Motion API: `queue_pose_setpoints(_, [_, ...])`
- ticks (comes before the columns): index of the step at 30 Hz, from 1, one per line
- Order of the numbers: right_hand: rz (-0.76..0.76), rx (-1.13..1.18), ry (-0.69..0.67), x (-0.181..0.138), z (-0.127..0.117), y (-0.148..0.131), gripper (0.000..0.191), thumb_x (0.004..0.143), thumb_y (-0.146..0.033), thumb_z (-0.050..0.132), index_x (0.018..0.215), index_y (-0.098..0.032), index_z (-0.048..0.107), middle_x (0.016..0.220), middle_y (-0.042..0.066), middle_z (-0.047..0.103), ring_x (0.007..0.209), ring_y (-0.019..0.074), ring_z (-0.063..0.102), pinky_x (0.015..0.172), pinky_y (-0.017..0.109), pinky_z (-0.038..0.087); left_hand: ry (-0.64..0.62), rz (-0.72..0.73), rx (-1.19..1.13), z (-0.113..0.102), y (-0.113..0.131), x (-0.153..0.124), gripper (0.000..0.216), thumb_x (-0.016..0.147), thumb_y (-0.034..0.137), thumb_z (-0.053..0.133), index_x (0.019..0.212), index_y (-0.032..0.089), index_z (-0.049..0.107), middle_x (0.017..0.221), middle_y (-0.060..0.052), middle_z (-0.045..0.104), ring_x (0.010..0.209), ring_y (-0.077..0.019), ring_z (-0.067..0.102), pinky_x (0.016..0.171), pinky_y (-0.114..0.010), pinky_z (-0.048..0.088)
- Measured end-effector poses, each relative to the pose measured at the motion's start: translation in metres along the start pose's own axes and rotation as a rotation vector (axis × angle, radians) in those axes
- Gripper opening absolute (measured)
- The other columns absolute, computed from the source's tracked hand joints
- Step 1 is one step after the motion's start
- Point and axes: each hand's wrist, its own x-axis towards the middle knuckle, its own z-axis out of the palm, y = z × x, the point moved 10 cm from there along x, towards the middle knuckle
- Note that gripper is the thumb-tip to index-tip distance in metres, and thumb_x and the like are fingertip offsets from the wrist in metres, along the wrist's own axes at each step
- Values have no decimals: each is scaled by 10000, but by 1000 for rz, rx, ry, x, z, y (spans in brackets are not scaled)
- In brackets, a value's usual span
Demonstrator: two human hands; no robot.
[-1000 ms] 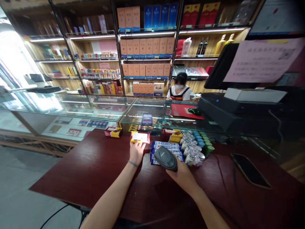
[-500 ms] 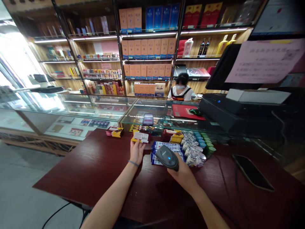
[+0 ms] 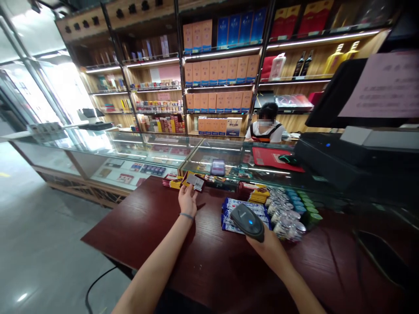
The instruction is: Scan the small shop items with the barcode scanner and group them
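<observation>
My left hand grips a red and yellow chocolate bar, its white barcode label facing me, tilted beside the left stack of similar bars. In my right hand is a dark grey barcode scanner with a lit blue light. The scanner's head hangs over blue and white snack packets on the table. Behind these packets stands a second stack of red and yellow bars. Clear jars with silvery lids and green and blue tubes are lined up to their right.
The dark red wooden table meets a glass display counter at the back. A phone lies at the right. A monitor stands at the upper right. Across the counter is a person near a red mat.
My left hand has carried the chocolate bar left, up to the left stack, and tilted it. The scanner has stayed over the blue packets. The whole view has turned left.
</observation>
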Motion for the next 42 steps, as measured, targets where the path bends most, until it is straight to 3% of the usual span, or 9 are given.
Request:
queue_pose_setpoints(8, [13, -61, -26, 3, 4, 18, 537, 762, -406, 644, 1249, -181, 628, 1149, 143, 768, 1093, 347, 722, 899, 425, 571, 11, 239, 187, -30, 70, 42, 278, 656, 210, 840, 847, 170, 643, 803, 30, 664, 656, -74, 611, 633, -178, 456])
queue_pose_setpoints(13, [-9, -67, -30, 4, 3, 26, 550, 779, -442, 646, 1259, -172, 635, 1165, 149, 765, 1098, 337, 725, 878, 386, 587, -26, 476, 423, -34, 113, 59, 157, 714, 191, 787, 855, 162, 724, 840, -11, 715, 807, -131, 655, 795, -221, 499])
queue_pose_setpoints(19, [11, -91, -64, 7, 4, 39, 584, 788, -465, 647, 1275, -143, 661, 1143, 154, 773, 1059, 323, 743, 779, 324, 602, -227, 784, 951, -16, 143, 60, 154, 860, 247, 664, 970, 222, 770, 1007, -49, 758, 984, -210, 680, 942, -335, 518])
queue_pose_setpoints(24, [35, -125, -71, 7, 2, 37, 498, 783, -472, 625, 1150, -148, 718, 1080, 142, 790, 1020, 325, 751, 738, 310, 591, -461, 980, 1374, -2, 136, 57, 267, 924, 165, 545, 1078, 249, 747, 1140, -60, 732, 1100, -219, 659, 989, -373, 521])
queue_pose_setpoints(29, [36, -120, 47, 0, -5, 16, 401, 798, -490, 579, 1006, -184, 735, 931, 111, 804, 885, 314, 763, 674, 309, 564, -558, 1047, 1718, -3, 117, 62, 291, 945, 172, 533, 1116, 281, 742, 1125, -62, 724, 1100, -234, 636, 1026, -394, 491])
queue_pose_setpoints(33, [10, -85, 98, -5, -7, 2, 407, 796, -479, 573, 1035, -186, 724, 946, 112, 803, 903, 316, 761, 705, 317, 559, -613, 1006, 1837, -5, 105, 69, 307, 968, 182, 492, 1124, 272, 742, 1143, -77, 715, 1117, -231, 629, 1082, -409, 443])
queue_pose_setpoints(42, [26, -72, 44, -3, -5, 10, 422, 805, -453, 603, 1110, -180, 702, 989, 127, 801, 993, 345, 748, 784, 352, 570, -665, 819, 1998, -4, 81, 89, 385, 933, 158, 524, 1254, 308, 674, 1281, -59, 689, 1262, -248, 580, 1182, -493, 300])
